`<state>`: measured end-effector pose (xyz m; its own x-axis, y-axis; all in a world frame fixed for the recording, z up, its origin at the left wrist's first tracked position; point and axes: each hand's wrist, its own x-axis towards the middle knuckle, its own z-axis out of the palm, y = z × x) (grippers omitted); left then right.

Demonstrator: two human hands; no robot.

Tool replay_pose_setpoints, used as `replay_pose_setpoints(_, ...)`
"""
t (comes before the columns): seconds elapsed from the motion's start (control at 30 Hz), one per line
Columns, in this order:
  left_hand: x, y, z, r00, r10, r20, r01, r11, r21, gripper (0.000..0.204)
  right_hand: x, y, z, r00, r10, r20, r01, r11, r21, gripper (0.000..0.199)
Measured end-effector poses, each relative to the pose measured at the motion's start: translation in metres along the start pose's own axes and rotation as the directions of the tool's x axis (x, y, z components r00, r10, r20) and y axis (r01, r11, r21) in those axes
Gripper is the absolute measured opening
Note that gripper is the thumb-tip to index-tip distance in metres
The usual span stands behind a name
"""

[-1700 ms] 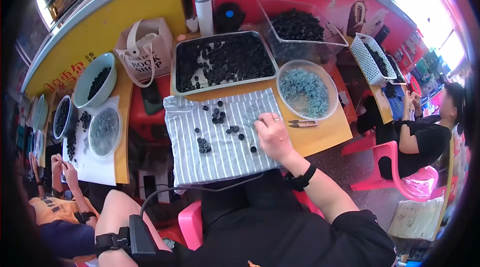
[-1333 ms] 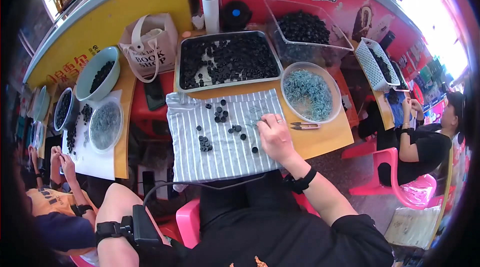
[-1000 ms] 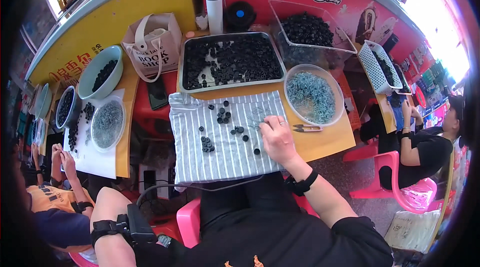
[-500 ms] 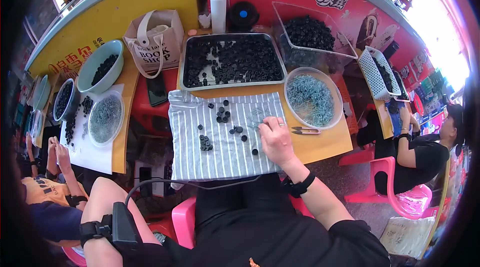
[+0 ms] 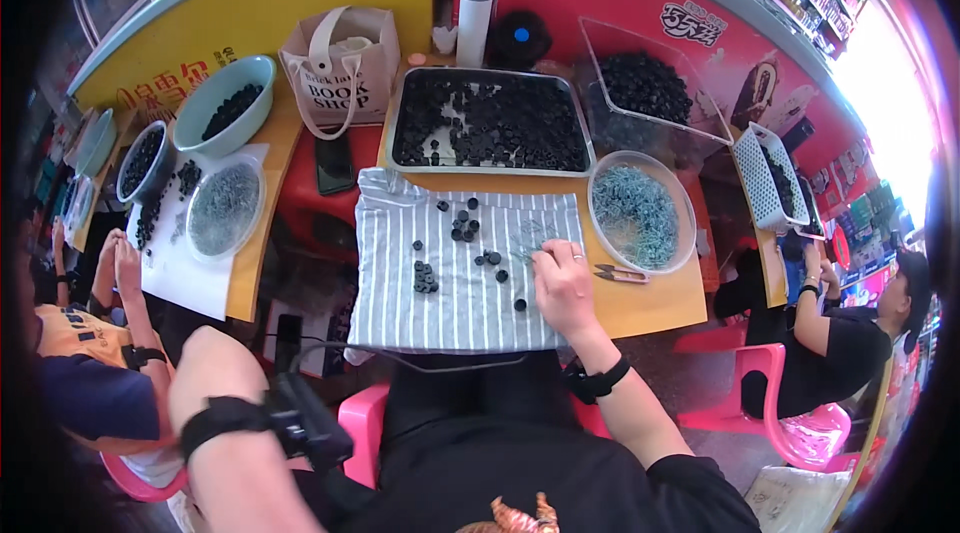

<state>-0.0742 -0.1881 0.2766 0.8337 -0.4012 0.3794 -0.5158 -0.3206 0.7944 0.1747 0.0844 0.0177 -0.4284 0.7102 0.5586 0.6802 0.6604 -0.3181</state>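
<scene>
My right hand rests at the right part of a striped grey cloth, fingers bent and pressed together beside a small pile of thin screws. What the fingertips hold, if anything, is hidden. Left of it on the cloth lie loose black knobs and a tight cluster of black knobs. At the lower left my left hand is raised off the cloth, close and blurred, a black strap and device below it. Its fingers cannot be made out.
Behind the cloth stands a metal tray of black knobs, with a clear bin beside it. A round tub of screws and small snips lie right. A tote bag and flask stand behind. People sit on both sides.
The whole view has shifted, so the table appears farther right. My left arm has swung inward and blurs. My right hand stays beside the screw pile with fingers bent.
</scene>
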Motion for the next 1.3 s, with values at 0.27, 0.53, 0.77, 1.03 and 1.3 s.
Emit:
replay_pose_setpoints(0.27,-0.026,-0.092,-0.126,0.943,0.135,-0.305,-0.103,0.988,0.118,0.018,0.001,-0.004,0.0,1.0,-0.003,0.006,0.003,1.0,-0.003,0.018)
replay_pose_setpoints(0.53,-0.076,-0.186,-0.081,0.604,-0.16,-0.781,-0.052,0.97,-0.239,0.031,-0.002,0.001,0.002,0.998,0.055,-0.012,-0.055,0.997,0.048,0.012)
replay_pose_setpoints(0.77,-0.073,-0.185,-0.06,0.403,-0.287,-0.869,0.037,0.954,-0.298,0.041,0.0,-0.006,-0.002,0.999,0.052,-0.013,-0.051,0.996,0.072,0.013)
replay_pose_setpoints(1.03,-0.07,-0.19,-0.065,0.72,-0.142,-0.68,-0.119,0.939,-0.322,0.016,0.002,-0.001,0.001,0.997,0.078,-0.001,-0.077,0.986,0.151,0.017)
replay_pose_setpoints(1.3,-0.052,-0.18,-0.085,0.816,0.129,-0.563,-0.319,0.913,-0.253,0.027,-0.003,0.005,0.004,0.995,0.103,0.009,-0.103,0.988,0.114,0.021)
